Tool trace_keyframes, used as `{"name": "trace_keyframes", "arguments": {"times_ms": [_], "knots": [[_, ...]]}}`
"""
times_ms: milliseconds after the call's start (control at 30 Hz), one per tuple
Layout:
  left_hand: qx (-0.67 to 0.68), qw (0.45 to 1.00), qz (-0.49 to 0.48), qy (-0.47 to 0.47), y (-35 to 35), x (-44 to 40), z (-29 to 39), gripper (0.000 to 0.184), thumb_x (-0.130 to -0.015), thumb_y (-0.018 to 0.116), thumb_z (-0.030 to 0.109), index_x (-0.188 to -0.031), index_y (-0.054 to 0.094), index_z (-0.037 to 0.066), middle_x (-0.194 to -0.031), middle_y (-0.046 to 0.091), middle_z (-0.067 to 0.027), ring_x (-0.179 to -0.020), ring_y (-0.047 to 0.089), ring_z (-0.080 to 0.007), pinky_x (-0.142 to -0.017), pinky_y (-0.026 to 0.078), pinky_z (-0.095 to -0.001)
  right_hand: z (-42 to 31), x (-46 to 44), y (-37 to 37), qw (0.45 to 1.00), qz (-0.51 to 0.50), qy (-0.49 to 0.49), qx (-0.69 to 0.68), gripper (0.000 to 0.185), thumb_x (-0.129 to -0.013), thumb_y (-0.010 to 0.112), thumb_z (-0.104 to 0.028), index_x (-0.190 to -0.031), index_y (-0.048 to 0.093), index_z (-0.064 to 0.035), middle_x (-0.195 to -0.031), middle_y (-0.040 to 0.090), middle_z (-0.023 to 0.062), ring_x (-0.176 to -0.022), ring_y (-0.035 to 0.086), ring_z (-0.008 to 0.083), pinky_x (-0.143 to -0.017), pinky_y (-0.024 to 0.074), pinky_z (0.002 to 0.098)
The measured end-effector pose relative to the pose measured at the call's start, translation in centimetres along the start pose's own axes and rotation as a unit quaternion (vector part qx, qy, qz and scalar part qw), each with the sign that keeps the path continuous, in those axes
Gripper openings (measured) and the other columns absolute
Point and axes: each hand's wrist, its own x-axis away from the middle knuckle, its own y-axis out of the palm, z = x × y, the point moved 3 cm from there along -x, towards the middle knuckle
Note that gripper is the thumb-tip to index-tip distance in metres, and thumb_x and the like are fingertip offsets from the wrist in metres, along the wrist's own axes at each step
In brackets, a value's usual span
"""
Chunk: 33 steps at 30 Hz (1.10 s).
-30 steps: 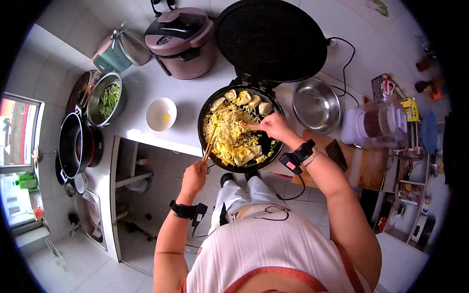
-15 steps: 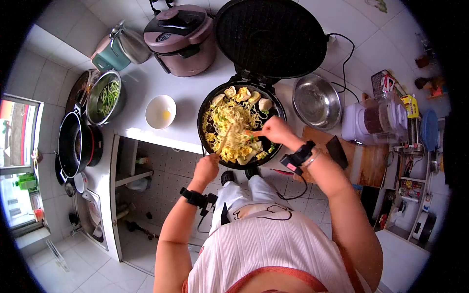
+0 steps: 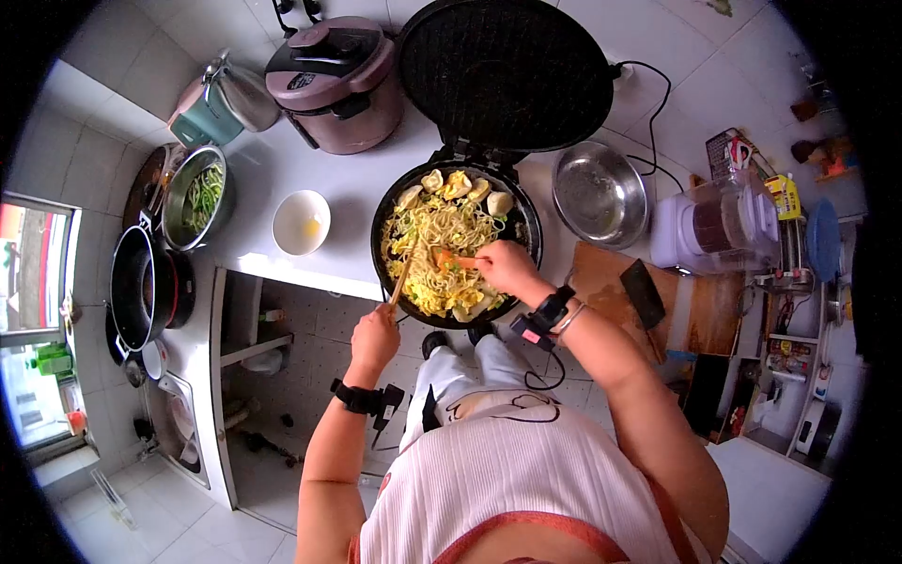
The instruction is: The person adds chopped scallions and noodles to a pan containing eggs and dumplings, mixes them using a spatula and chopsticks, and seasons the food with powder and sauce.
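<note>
Noodles with yellow egg bits (image 3: pixel 434 226) fill the round black electric griddle (image 3: pixel 537 224), whose lid (image 3: pixel 507 80) stands raised behind it. Pale dumpling-like pieces (image 3: pixel 499 203) lie along its far edge. At the near left rim, my left hand (image 3: pixel 376 335) is closed round wooden chopsticks (image 3: pixel 402 280), their tips among the noodles. My right hand (image 3: pixel 509 268) comes over the right side of the griddle, fingers closed on an orange spatula (image 3: pixel 458 261). The spatula's far end lies in the noodles near the chopsticks.
A white bowl (image 3: pixel 302 223) with yellow liquid stands left of the griddle, a steel basin (image 3: pixel 601 195) right. Beyond are a pressure cooker (image 3: pixel 334 85), a bowl of green vegetables (image 3: pixel 200 199) and a dark pan (image 3: pixel 134 287). A cleaver (image 3: pixel 643 293) rests on the cutting board (image 3: pixel 601 282).
My left hand has drawn slightly down and left with the chopsticks, and my right hand has shifted left with the spatula. The bunched, blurred noodles now lie more spread out. The view has shifted slightly.
</note>
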Motion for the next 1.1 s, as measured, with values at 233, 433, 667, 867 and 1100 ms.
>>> {"name": "trace_keyframes", "arguments": {"times_ms": [233, 433, 667, 867, 1100], "knots": [[-0.01, 0.999, -0.04, 0.026, 1.5, 0.0, 1.3, 0.021, -0.083, 0.046, 0.017, -0.097, 0.058, 0.007, -0.083, 0.062, -0.0204, -0.079, 0.06, -0.0383, -0.069, 0.048, -0.0464, 5.0, 2.5, -5.6, 0.992, 0.015, 0.121, 0.004, 0.015, -0.075, 0.058, -0.016, -0.076, 0.067, -0.0049, -0.065, 0.061, 0.0131, -0.058, 0.06, 0.0262, -0.054, 0.0449, 0.0348], [0.052, 0.996, -0.002, 0.07, 0.5, 1.1, 2.5, 0.017, -0.084, 0.047, 0.015, -0.092, 0.058, 0.006, -0.081, 0.061, -0.0193, -0.077, 0.057, -0.0393, -0.066, 0.046, -0.0472, 3.7, -1.8, -2.5, 0.993, 0.071, 0.052, -0.083, 0.014, -0.075, 0.061, -0.018, -0.077, 0.068, -0.0059, -0.068, 0.062, 0.0131, -0.059, 0.061, 0.0242, -0.054, 0.045, 0.0339], [0.001, 0.996, -0.059, 0.071, 2.4, 0.0, 2.1, 0.019, -0.083, 0.047, 0.018, -0.094, 0.058, 0.007, -0.081, 0.061, -0.0214, -0.077, 0.057, -0.0407, -0.067, 0.047, -0.0475, 10.1, 0.1, -4.0, 0.99, 0.075, 0.1, -0.061, 0.014, -0.073, 0.062, -0.017, -0.076, 0.068, -0.0048, -0.067, 0.063, 0.0122, -0.06, 0.061, 0.0232, -0.057, 0.0462, 0.0332], [-0.021, 0.998, -0.051, 0.036, 1.2, 0.2, -0.7, 0.022, -0.084, 0.045, 0.018, -0.099, 0.057, 0.008, -0.084, 0.062, -0.0198, -0.079, 0.059, -0.0388, -0.068, 0.048, -0.047, 8.2, 4.4, -0.7, 0.987, -0.008, 0.06, -0.148, 0.019, -0.075, 0.065, -0.022, -0.076, 0.066, -0.0035, -0.061, 0.061, 0.0083, -0.054, 0.056, 0.0154, -0.051, 0.0412, 0.0304], [-0.013, 0.997, -0.044, 0.054, 1.7, 1.1, 1.1, 0.02, -0.086, 0.045, 0.021, -0.095, 0.055, 0.008, -0.082, 0.061, -0.0214, -0.076, 0.058, -0.0407, -0.066, 0.047, -0.0484, 6.3, 4.6, -0.7, 0.989, -0.018, 0.092, -0.117, 0.018, -0.074, 0.063, -0.023, -0.073, 0.066, -0.0051, -0.062, 0.06, 0.0121, -0.056, 0.059, 0.0222, -0.052, 0.0435, 0.0325]]}}
